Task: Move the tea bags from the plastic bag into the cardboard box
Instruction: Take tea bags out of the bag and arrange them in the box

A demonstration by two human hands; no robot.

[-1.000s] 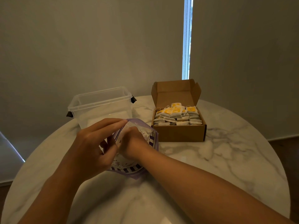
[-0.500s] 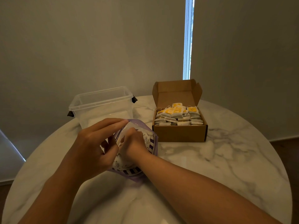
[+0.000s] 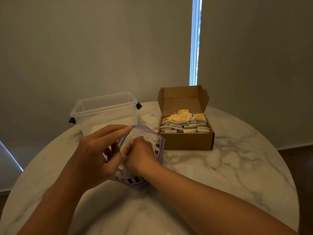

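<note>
- The bag (image 3: 158,146) stands on the table (image 3: 228,175) close to the person, with its mouth turned up.
- The left hand (image 3: 100,153) pinches the near edge of the mouth, with its long fingers laid along the rim, and holds it open.
- The right hand (image 3: 141,155) is sunk into the mouth up to the knuckles. Its fingers curl inside, but I cannot tell whether they hold a tea bag.
- The box (image 3: 186,141) lies beyond the bag and to its right, near it but not touching. The right hand is therefore the nearer one, and its way goes up, then forward and right.
- The tea bags (image 3: 184,122) in the box lie stacked to the rim, some above it, so little room is left.
- The hands and the printed wall hide what is inside the bag. A small yellow spot between the hands is perhaps a tag.
- A clear tub (image 3: 105,109) stands behind the left hand.
</note>
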